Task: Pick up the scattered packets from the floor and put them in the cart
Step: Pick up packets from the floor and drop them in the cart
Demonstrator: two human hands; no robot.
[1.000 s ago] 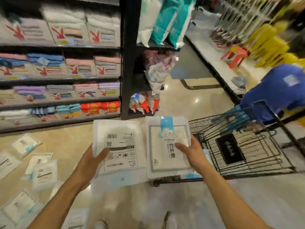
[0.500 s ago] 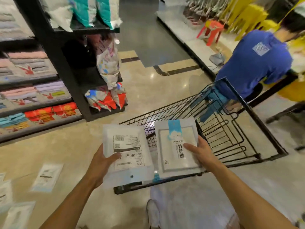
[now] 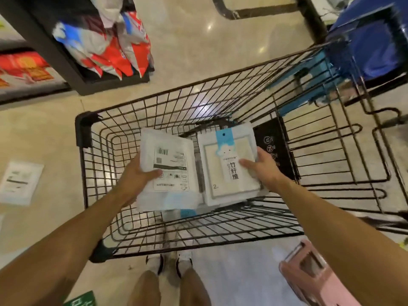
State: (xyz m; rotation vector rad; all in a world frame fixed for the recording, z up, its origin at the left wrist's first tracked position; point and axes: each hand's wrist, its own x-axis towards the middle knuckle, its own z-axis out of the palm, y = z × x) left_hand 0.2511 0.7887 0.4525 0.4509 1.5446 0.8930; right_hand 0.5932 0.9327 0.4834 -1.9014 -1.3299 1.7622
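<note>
view: head camera, looking straight down into the cart
cart (image 3: 84,133): black wire basket standing on the glossy beige floor, open at the top, right in front of the person
inside the cart: a black panel with white symbols (image 3: 272,149) stands against the wire on the right; the floor shows through the wire bottom
left hand (image 3: 134,180): grips the barcode packet (image 3: 174,155) at its left edge, thumb laid across the top face, fingers hidden beneath
right hand (image 3: 262,166): grips the blue-tag packet (image 3: 220,180) at its right edge, thumb on the printed strip
both packets: held flat, side by side and nearly touching, over the open basket; whether they sit below the rim cannot be told
under them: a pale edge with a blue tab (image 3: 187,214) shows; held or lying in the cart, cannot tell
floor packet (image 3: 18,183): lies flat on the floor left of the cart, well apart from it
shelf (image 3: 55,51): black frame at upper left, with red, white and blue bags (image 3: 106,47) on its lowest level
shoes (image 3: 184,260): white, just behind the cart's near edge
pink object (image 3: 313,277): blurred, lower right
</note>
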